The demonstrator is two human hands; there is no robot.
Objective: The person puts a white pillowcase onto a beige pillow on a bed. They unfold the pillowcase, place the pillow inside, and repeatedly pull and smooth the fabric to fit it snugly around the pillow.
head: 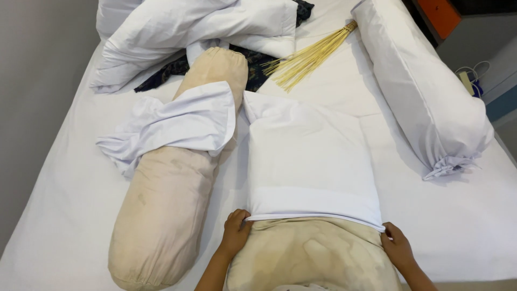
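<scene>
The left hand (235, 230) is pinching the open hem of the white pillowcase (309, 161) at its left corner, and the right hand (397, 247) is gripping the same hem at the right corner, both closed on the cloth. The hem is lying across a yellowed bare pillow (312, 261), whose near part is showing uncovered at the bottom edge of the view. Just left, a tan bolster (167, 199) is lying lengthwise, half wrapped in a loose white cover (177, 124). Right of the pillowcase, bare white bedsheet (458, 215) is lying open up to a covered white bolster (420, 86). Farther off, a straw broom (307, 56) and a crumpled white duvet (194, 27) are resting near the bed's head.
</scene>
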